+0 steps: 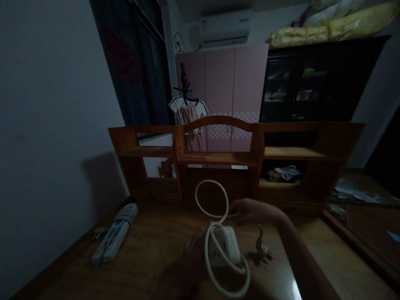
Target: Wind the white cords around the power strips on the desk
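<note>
A small white power strip [225,249] lies on the wooden desk [150,254], and my left hand [190,260] grips its left side. Its white cable [210,199] rises in a loop above the strip and curls in a second loop below it. My right hand [253,210] pinches the cable just right of where the loops cross. The cable's plug [263,249] rests on the desk to the right of the strip.
A longer white power strip [114,235] with its cord lies at the desk's left. A wooden shelf hutch [218,156] stands along the desk's back edge. Papers [353,192] lie at the right. A grey wall is on the left.
</note>
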Motion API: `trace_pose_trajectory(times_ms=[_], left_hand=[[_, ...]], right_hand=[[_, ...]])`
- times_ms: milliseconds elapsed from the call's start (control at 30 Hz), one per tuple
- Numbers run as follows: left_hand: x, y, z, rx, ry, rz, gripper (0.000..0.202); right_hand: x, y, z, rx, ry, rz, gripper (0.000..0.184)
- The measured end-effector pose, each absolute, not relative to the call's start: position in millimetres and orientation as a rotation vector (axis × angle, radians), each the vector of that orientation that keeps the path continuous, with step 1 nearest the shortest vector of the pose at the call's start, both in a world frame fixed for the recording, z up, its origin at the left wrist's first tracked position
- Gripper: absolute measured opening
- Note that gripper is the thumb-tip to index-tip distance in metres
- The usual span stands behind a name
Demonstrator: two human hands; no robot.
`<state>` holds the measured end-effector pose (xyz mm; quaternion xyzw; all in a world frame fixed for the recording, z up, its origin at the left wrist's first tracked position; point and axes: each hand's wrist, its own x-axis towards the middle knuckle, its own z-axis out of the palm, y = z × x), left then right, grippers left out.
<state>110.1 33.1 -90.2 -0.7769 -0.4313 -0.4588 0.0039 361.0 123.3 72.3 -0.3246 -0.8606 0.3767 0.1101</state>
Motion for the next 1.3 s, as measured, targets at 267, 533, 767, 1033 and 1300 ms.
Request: trace_pose_trajectory(times_ms=[267,533,767,1033,1300], left_hand=[[109,30,-63,-2.511,-1.159,-1.201,0.078],[112,33,-59,-2.619,-1.212,-0.903,0.074],[118,36,-54,-2.554,-1.411,-0.975,0.089],[121,34,-46,-2.465,-1.573,-0.991,0.084],[118,36,-42,-2.274,-1.887,-1.08,0.08]], right_hand=[[342,117,82,-0.504,-2.412,1.421,0.05],[332,120,74,-0.652,-2.303,1.316,0.049],[329,123,72,-0.669,-2.254,1.117,0.045],[333,119,73,-0.962,-2.03,0.693,0.044],[342,118,92,-0.731,-1.523,1.029,0.037]])
